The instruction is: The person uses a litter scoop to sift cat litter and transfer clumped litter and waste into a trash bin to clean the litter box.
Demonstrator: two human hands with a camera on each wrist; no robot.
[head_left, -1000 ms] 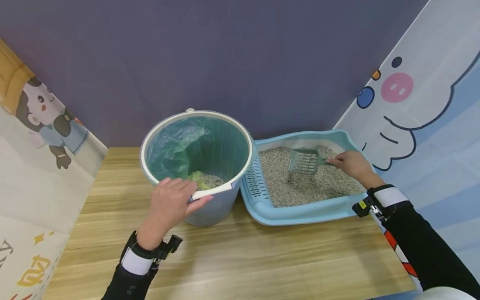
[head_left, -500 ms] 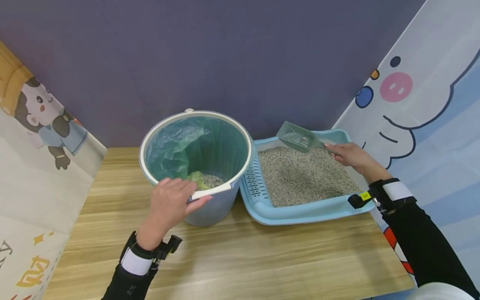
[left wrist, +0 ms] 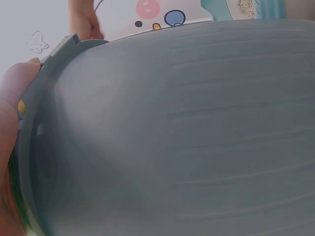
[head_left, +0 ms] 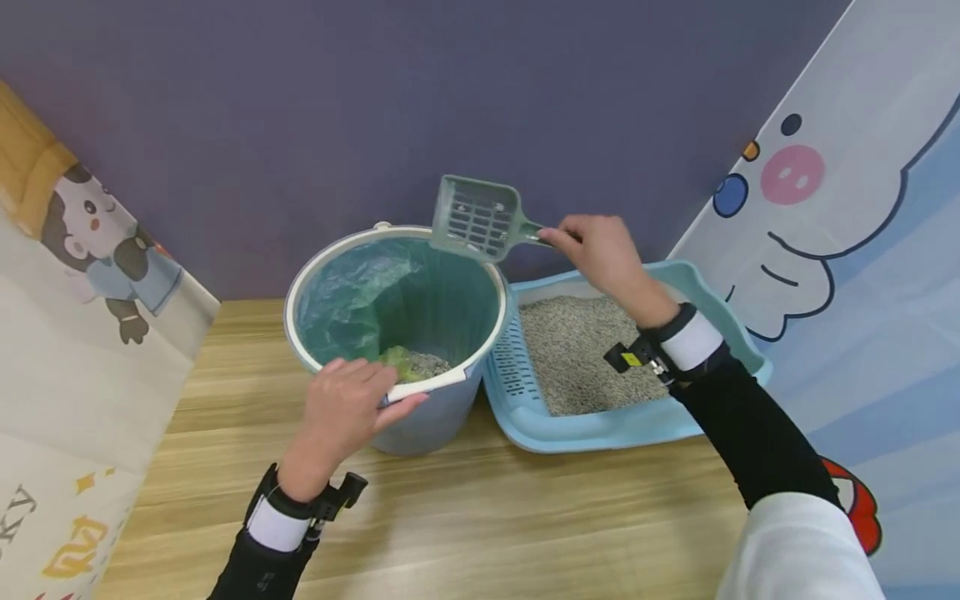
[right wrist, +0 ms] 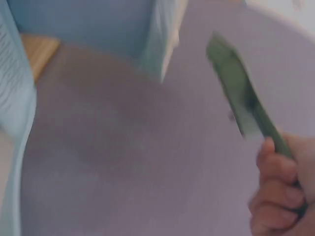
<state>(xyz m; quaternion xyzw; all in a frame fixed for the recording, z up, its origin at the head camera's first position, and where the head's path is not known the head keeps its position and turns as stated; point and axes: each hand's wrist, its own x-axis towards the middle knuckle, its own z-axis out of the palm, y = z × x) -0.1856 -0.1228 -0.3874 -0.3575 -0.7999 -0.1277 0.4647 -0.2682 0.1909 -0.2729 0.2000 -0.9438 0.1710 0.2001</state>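
Observation:
A round grey bucket (head_left: 420,417) with a white rim and a green bag liner stands on the wooden table. Some litter and a greenish lump lie at its bottom. My left hand (head_left: 348,408) grips the bucket's near rim, and the bucket's grey wall (left wrist: 197,137) fills the left wrist view. My right hand (head_left: 600,250) holds the handle of a green slotted scoop (head_left: 480,218), raised and tilted over the bucket's far right rim. The scoop (right wrist: 236,93) appears blurred in the right wrist view. A light blue litter tray (head_left: 600,425) full of grey litter sits right of the bucket.
A dark purple wall stands behind the table. Cartoon-printed panels close in the left side (head_left: 82,317) and the right side (head_left: 847,217). Bare wooden tabletop (head_left: 487,517) runs along the front.
My right hand lifted the scoop out of the litter tray and carried it up and left to above the bucket's rim. My left hand stayed on the bucket.

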